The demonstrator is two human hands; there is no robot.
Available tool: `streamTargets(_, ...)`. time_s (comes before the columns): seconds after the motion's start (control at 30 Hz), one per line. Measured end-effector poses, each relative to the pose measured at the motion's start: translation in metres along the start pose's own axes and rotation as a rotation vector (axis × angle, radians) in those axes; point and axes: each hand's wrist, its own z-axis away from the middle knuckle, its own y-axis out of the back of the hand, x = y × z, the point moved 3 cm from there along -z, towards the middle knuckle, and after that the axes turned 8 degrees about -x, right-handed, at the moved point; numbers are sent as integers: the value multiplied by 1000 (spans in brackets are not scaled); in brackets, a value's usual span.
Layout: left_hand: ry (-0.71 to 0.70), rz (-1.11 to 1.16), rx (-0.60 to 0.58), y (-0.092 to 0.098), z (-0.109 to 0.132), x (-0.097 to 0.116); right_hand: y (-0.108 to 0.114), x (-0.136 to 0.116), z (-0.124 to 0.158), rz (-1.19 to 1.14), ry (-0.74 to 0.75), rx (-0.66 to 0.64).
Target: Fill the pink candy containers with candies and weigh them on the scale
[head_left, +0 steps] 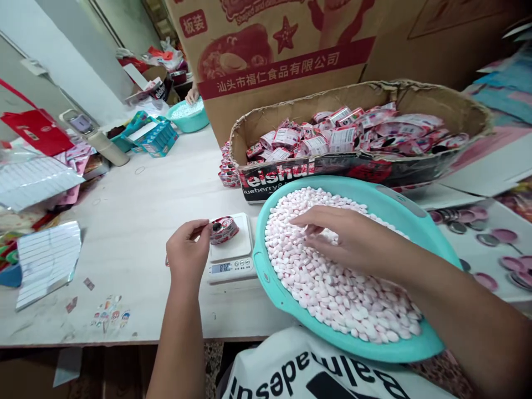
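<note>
A small red and white candy tin [224, 229] lies on a white digital scale [231, 260] whose display reads 87.2. My left hand [189, 249] pinches the tin's left edge between thumb and fingers. My right hand [341, 237] rests palm down on a heap of pink and white candies [328, 282] in a teal basin [270, 288]; its fingers are curled into the candies and I cannot see whether they hold any.
A low cardboard tray [457, 108] full of red and white packets stands behind the basin, with stacked tins [226, 172] at its left end. Round lids [490, 235] lie at right. Foil sheets [47, 257], blue boxes [155, 138], another teal basin [189, 116] and another person's hand [192, 94] are far left.
</note>
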Motion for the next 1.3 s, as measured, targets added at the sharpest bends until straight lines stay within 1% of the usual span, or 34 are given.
streamTargets(0.13, -122, -131, -60, -7, -2, 8, 5, 3, 1, 16, -37, 39)
streamTargets(0.23, -194, -167, -90, -10, -2, 9, 6, 3, -1, 17, -40, 38)
streamTargets(0.3, -230, -180, -92, -12, 0, 9, 6, 3, -2, 16, -29, 33)
streamTargets(0.37, -289, -198, -67, -12, 3, 10, 5, 3, -2, 10, -15, 37)
streamTargets(0.43, -356, -212, 14, -7, 4, 9, 5, 5, -1, -3, -5, 46)
streamTargets(0.47, -377, -217, 87, -1, 4, 6, 6, 5, 0, -8, 0, 51)
streamTargets(0.5, -382, -219, 185, 8, 4, 2, 6, 6, 1, -11, 2, 56)
streamTargets(0.53, -368, -219, 296, 19, 3, -5, 6, 7, 1, -14, -1, 58)
streamTargets(0.6, -287, -235, 490, 45, 0, -25, 5, 9, 2, -10, -18, 54)
streamTargets(0.63, -233, -263, 533, 58, -1, -36, 3, 10, 3, -3, -35, 38)
streamTargets(0.7, -114, -355, 518, 81, -1, -62, -3, 14, 3, 26, -75, -42)
streamTargets(0.77, -2, -466, 441, 97, 5, -90, -11, 17, 3, 62, -101, -156)
streamTargets(0.8, 56, -512, 399, 102, 11, -105, -14, 19, 4, 76, -112, -206)
streamTargets(0.87, 175, -571, 295, 106, 26, -134, -17, 23, 4, 84, -122, -254)
streamTargets(0.93, 280, -592, 194, 102, 40, -157, -17, 26, 4, 68, -133, -255)
streamTargets(0.97, 315, -601, 156, 99, 44, -165, -17, 28, 4, 56, -134, -243)
streamTargets(1.03, 343, -620, 121, 92, 48, -173, -16, 32, 5, 33, -143, -218)
streamTargets(1.1, 350, -634, 117, 89, 46, -174, -17, 36, 7, 24, -158, -203)
streamTargets(1.2, 359, -628, 145, 88, 41, -173, -17, 41, 8, 27, -175, -199)
streamTargets(1.3, 339, -622, 184, 92, 39, -177, -15, 42, 9, 28, -209, -176)
